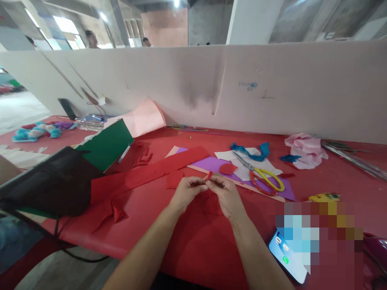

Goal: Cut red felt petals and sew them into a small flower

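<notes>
Both hands meet over the red table, fingertips pinched together on a small rolled piece of red material. My left hand is closed on it from one side, and my right hand from the other. Whether the piece is paper or fabric I cannot tell. Just behind the hands lie a red square piece and a long red strip. Scissors with one yellow and one red handle rest on purple sheet and white scraps beyond my right hand.
Small red rolls lie at the back left, near a green board and a dark bag. A phone is at the front right, below a yellow tool. A pale partition borders the table's far side.
</notes>
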`<state>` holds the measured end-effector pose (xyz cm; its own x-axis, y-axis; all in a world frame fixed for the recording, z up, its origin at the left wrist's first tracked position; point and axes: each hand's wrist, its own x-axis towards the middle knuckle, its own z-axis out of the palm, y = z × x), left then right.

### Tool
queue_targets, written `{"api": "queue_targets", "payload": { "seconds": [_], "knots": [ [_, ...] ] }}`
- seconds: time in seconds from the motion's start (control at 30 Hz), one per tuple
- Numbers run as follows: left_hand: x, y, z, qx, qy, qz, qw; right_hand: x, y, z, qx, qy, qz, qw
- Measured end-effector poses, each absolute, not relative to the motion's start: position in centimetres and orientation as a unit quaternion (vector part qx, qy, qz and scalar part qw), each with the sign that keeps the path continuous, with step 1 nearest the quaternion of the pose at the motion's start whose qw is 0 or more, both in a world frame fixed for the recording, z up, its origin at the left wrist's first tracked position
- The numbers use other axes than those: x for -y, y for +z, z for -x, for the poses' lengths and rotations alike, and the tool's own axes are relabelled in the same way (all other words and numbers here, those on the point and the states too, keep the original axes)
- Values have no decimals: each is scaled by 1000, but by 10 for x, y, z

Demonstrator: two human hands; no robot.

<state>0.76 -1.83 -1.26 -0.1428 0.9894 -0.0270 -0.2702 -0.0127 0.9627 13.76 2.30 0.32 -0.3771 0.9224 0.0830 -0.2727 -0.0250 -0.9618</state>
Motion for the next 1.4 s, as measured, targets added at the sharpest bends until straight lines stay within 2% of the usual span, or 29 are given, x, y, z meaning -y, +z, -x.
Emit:
{"api": "queue_targets", "payload": {
  "seconds": [0.33,0.63,0.83,0.97,1.27,1.4],
  "knots": [
    [17,-11,-6,-470,638,-386,472,-21,1,-138,563,631,285,452],
    [17,-11,-5,-474,628,-330,522,-23,-1,-139,502,660,316,460],
    [18,-8,-7,-493,600,-329,537,-24,-6,-136,525,635,338,455],
    [18,-10,-8,-484,595,-325,553,-23,-8,-134,557,578,363,473],
    [16,-11,-13,-509,634,-332,479,-11,1,-133,671,370,408,497],
    [17,-7,-16,-510,639,-320,479,-8,1,-133,678,346,407,505]
  ]
}}
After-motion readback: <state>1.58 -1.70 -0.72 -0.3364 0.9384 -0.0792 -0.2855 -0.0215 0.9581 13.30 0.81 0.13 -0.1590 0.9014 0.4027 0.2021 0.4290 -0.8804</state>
